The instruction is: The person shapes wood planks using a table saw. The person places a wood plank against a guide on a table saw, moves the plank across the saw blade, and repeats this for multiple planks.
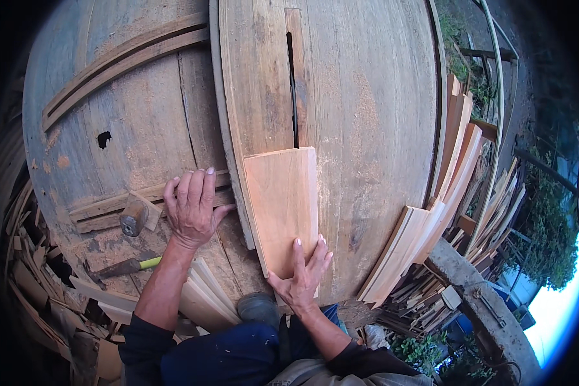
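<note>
A short, pale reddish wooden board (280, 199) lies on a wide plank tabletop (379, 128), against a long raised wooden strip (220, 116) on its left. My right hand (302, 280) grips the board's near end, with the thumb at the left corner and the fingers spread over the right side. The board's far end reaches a narrow dark slot (292, 64) in the tabletop. My left hand (195, 206) holds nothing. Its fingers stretch forward over a grooved wooden rail (109, 209), and its thumb points at the raised strip.
A wooden mallet head or block (134, 219) and a yellow-green-handled tool (125, 267) lie left of my left forearm. Cut boards (402, 248) lean along the table's right edge. Scrap wood (38, 289) is heaped at the lower left. Another grooved rail (122, 67) lies far left.
</note>
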Motion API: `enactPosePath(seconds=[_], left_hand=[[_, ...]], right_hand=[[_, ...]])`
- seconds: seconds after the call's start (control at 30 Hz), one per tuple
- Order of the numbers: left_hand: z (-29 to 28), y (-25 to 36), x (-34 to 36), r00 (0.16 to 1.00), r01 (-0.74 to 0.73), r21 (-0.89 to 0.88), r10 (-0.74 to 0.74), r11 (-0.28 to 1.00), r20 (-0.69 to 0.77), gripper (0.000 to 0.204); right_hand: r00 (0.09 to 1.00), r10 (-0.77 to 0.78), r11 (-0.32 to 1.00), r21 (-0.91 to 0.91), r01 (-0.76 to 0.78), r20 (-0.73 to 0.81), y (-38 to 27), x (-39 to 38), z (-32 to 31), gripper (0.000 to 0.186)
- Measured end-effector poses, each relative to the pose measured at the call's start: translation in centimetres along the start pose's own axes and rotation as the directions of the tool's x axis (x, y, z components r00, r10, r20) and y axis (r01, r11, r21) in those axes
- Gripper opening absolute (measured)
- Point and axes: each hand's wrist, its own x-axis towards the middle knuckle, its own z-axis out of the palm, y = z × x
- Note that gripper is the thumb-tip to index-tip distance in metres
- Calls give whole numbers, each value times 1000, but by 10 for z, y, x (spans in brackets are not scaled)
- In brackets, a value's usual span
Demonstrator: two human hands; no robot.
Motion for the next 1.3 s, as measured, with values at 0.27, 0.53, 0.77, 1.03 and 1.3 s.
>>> enactPosePath(seconds=[0.27, 0.53, 0.77, 1.03, 1.3], left_hand=[[-2, -1, -2, 1000, 8, 0, -8, 1000, 4, 76], [-6, 0, 3, 1000, 9, -43, -9, 999, -3, 76], [-9, 6, 8, 998, 51, -103, -46, 993, 49, 91], [-10, 4, 4, 999, 43, -62, -43, 997, 2, 91], [-2, 0, 7, 999, 17, -92, -22, 996, -47, 90]], right_hand=[[998, 4, 1000, -26, -3, 68, -4, 3, -10, 110], [791, -591, 797, 267, 541, 161, -83, 60, -67, 75], [385, -867, 389, -53, 920, 317, -264, 160, -7, 25], [314, -840, 335, -31, 942, 443, -281, 163, 28, 23], [685, -681, 703, -30, 711, 259, -281, 149, 40, 24]])
